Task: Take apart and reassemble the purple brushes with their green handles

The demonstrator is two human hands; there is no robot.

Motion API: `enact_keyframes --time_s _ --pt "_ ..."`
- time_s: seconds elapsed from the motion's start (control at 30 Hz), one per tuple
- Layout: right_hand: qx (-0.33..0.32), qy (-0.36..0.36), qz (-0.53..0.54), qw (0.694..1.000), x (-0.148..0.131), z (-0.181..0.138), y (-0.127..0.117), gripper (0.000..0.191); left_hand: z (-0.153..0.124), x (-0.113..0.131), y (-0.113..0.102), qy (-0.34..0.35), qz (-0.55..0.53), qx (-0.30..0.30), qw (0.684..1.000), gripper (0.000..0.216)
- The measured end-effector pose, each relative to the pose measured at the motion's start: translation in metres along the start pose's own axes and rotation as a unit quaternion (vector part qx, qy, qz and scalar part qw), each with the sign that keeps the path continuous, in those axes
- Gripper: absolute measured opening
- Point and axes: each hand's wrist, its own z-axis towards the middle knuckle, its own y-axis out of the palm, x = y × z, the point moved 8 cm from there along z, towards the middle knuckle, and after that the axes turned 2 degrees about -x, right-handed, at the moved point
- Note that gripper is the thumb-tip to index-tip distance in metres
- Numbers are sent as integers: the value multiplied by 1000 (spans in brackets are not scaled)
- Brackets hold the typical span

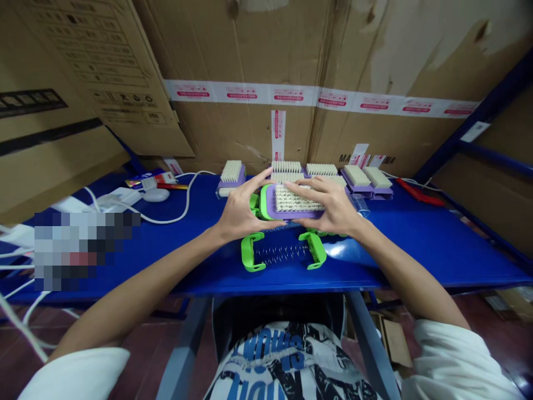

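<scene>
Patterned cloth (283, 361) covers the person's lap, its big blue letters upside down. Brown cardboard (250, 50) walls the back of a glossy blue table (420, 244); reddish floor tiles (141, 344) show below, and a blue metal post (495, 111) slants up at right. Above the table's middle, both hands grip a purple-and-green brush block (293, 206): the left hand (241, 211) curls half open around its left end, while the right hand (328, 203) spreads fingers over the cream bristles, thumb along the near edge. Other brush heads (357, 176) stand behind. Just nearer lie two green end pieces (247, 253) with coiled wires between them. Printed rows and handling symbols fill the left carton (100, 61). Red print on the white tape (254, 93) is too small to read; lower right, black letters "MA" and "INA" flank tape strips.
</scene>
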Motion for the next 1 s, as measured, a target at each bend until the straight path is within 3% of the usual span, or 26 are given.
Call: enact_keyframes --time_s 0.1,0.27,0.4,0.5,0.57,0.67,0.73,0.8,0.9,1.0 --pt "-8 -2 -29 1000 -7 -1 5 74 -2 0 3 19 -6 1 1000 121" --pt "-24 -5 -87 996 -25 5 13 71 -2 1 10 14 -16 -12 1000 108" --pt "66 -25 -89 994 -27 7 -19 71 6 -18 0 -50 -77 3 996 100" --pt "176 85 -49 979 7 -6 -67 77 9 -50 -20 -140 -226 50 963 110" --pt "188 207 -28 960 41 -18 -89 62 8 -66 -27 -183 -339 50 921 99" --pt "25 333 -22 942 78 -30 -90 38 5 -75 -24 -239 -425 25 873 71" --pt "-117 349 -17 930 87 -40 -85 34 3 -75 -21 -260 -427 30 866 63" --pt "-201 354 2 913 92 -56 -88 38 2 -73 -17 -257 -411 45 874 67" --pt "-246 403 45 880 101 -92 -92 46 3 -68 -15 -224 -366 66 901 85" --pt "-226 456 62 858 105 -125 -74 41 3 -61 -16 -177 -298 67 936 93"
